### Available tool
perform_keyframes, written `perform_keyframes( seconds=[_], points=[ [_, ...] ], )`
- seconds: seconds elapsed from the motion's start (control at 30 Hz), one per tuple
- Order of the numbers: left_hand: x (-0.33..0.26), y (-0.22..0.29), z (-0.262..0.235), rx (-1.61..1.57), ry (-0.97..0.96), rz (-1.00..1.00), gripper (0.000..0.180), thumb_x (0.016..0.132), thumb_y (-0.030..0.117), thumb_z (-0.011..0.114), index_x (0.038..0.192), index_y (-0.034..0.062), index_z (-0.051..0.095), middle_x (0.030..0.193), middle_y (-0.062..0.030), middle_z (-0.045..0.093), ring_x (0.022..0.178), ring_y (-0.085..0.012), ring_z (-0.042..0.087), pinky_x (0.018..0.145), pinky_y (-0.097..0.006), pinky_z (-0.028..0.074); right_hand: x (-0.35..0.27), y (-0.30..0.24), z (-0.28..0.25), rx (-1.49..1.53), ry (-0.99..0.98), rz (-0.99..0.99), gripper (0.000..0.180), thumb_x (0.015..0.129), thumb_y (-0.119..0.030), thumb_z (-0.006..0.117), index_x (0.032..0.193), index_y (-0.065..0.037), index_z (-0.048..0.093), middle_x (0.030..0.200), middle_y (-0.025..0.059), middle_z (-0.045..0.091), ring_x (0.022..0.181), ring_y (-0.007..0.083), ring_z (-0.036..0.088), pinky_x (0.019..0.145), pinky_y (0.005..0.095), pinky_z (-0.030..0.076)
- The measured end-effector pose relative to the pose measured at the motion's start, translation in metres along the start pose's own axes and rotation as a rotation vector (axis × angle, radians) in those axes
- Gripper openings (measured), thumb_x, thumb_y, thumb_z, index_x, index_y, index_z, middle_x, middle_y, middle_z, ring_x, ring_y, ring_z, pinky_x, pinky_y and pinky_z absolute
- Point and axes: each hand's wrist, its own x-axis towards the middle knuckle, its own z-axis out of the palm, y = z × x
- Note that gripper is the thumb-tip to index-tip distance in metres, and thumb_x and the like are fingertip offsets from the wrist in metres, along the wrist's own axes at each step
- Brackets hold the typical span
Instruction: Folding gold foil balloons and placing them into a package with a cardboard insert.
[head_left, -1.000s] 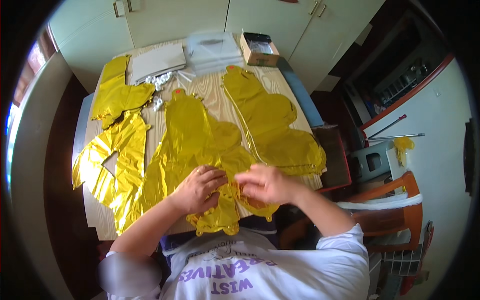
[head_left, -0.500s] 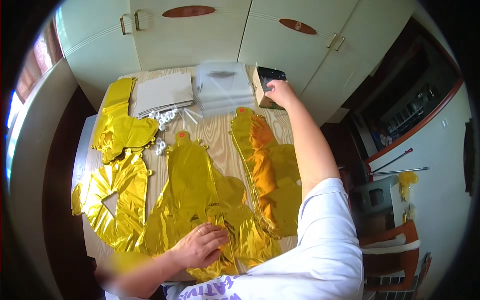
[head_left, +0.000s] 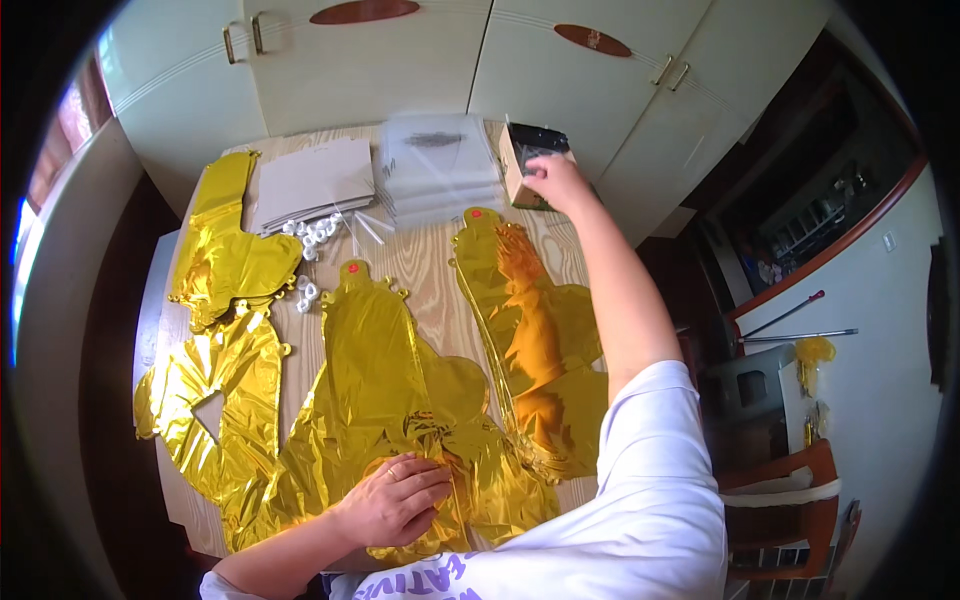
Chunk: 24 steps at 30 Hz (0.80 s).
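Four gold foil balloons lie deflated and flat on the wooden table [head_left: 425, 265], which carries everything described here. Since a second ago the right hand [head_left: 558, 180] has left the near edge, where it worked beside the left hand, and has travelled to the far right corner; it now rests on the small cardboard box [head_left: 528, 160], fingers curled over the open top, though whether they have closed on anything inside cannot be told. This indicates that folding at the near edge is paused while the right hand goes to the box. The left hand [head_left: 392, 500] has not moved: it lies flat, fingers spread, pressing down the crumpled lower end of the centre balloon [head_left: 385, 385] at the near edge, holding it in place without clenching. Counted by size: one centre balloon, running from mid-table to the near edge; one right balloon [head_left: 530, 330], just beside it and reaching toward the far right corner, partly hidden by the right forearm; one near-left balloon [head_left: 215, 410] with an open cut-out shape, at the left edge; one far-left balloon [head_left: 225, 260], along the left edge toward the far left corner. One stack of clear plastic bags [head_left: 435, 165] lies at the far edge, centre. One stack of grey card sheets [head_left: 312, 180] lies to its left. One cardboard box stands at the far right corner. A loose cluster of small white plastic pieces [head_left: 312, 235], too small to count, lies just in front of the card sheets.
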Motion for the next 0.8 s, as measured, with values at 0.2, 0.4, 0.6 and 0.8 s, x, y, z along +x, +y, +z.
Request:
perform_keyframes(
  seconds=[0.2, 0.4, 0.6, 0.8],
  points=[
    [-0.003, 0.002, -0.001, 0.004, 0.008, -0.015, 0.04, 0.08, 0.013, 0.072, 0.12, 0.0064, 0.067, 0.127, -0.0096, 0.066, 0.117, -0.03, 0.062, 0.104, -0.046, 0.048, -0.004, -0.025, -0.015, 0.216, 0.51, -0.088, 0.018, 0.088, -0.026, 0.07, 0.089, -0.008, 0.075, 0.088, 0.0162, 0.073, 0.083, 0.0368, 0.071, 0.073, 0.0445, 0.056],
    [0.002, 0.005, -0.002, 0.004, 0.007, 0.012, 0.037, 0.08, 0.012, 0.071, 0.116, 0.0045, 0.068, 0.127, -0.0104, 0.066, 0.118, -0.0303, 0.062, 0.104, -0.047, 0.049, -0.069, 0.053, -0.038, 0.913, 0.148, 0.806, 0.017, 0.089, -0.013, 0.065, 0.078, 0.0, 0.065, 0.064, 0.0102, 0.065, 0.046, 0.0146, 0.054, 0.038, 0.0276, 0.04],
    [0.0, 0.003, 0.001, -0.026, 0.032, 0.015, 0.036, 0.079, 0.01, 0.071, 0.115, 0.0046, 0.068, 0.125, -0.0106, 0.066, 0.117, -0.0305, 0.062, 0.102, -0.047, 0.049, -0.072, 0.07, 0.023, 1.174, 0.309, 1.195, 0.016, 0.099, -0.01, 0.056, 0.108, 0.004, 0.057, 0.102, 0.0195, 0.068, 0.079, 0.0279, 0.074, 0.061, 0.0365, 0.059],
    [-0.002, 0.001, 0.002, -0.002, 0.021, 0.034, 0.035, 0.079, 0.012, 0.074, 0.114, 0.0057, 0.069, 0.129, -0.0118, 0.066, 0.119, -0.0329, 0.061, 0.103, -0.048, 0.049, -0.082, 0.053, 0.004, 1.365, 0.263, 1.012, 0.029, 0.103, -0.01, 0.047, 0.127, 0.006, 0.051, 0.121, 0.025, 0.066, 0.092, 0.0305, 0.073, 0.078, 0.0416, 0.061]
  ],
)
